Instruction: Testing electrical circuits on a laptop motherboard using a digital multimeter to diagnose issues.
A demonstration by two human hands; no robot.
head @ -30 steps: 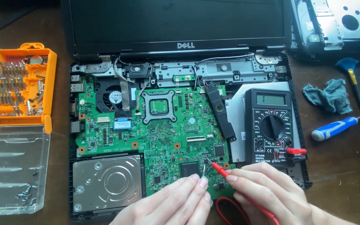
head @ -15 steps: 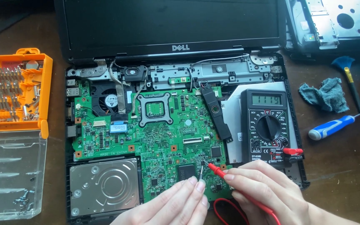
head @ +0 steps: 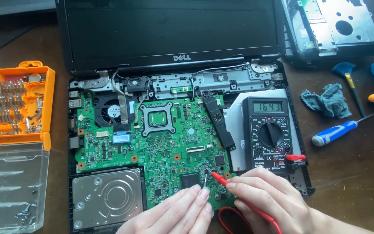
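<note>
— Green circuit board [head: 152, 143], bare inside the opened black laptop shell [head: 297, 173], fills the middle of the frame. Where are the hands?

— Both at the lower centre. The right hand [head: 273, 201] has its fingers closed round a red-handled test probe [head: 220, 178], slanted so the tip lands on a small part near the board's lower edge. The left hand [head: 182, 212] pinches a thin dark probe [head: 205, 180] between curled fingertips, held almost upright, its tip just beside the red one.

— Why so steep?

— Probably to touch one tiny contact each without bridging neighbours.

— And the meter?

— A black digital multimeter [head: 271, 134] lies on the shell right of the board, display facing up so it reads at a glance; a red lead [head: 234, 221] loops below the hands.

— Anything else?

— A silver hard drive [head: 107, 197] lower left, an orange bit case [head: 18, 104] far left, a blue-handled screwdriver [head: 338, 132] at right.
</note>
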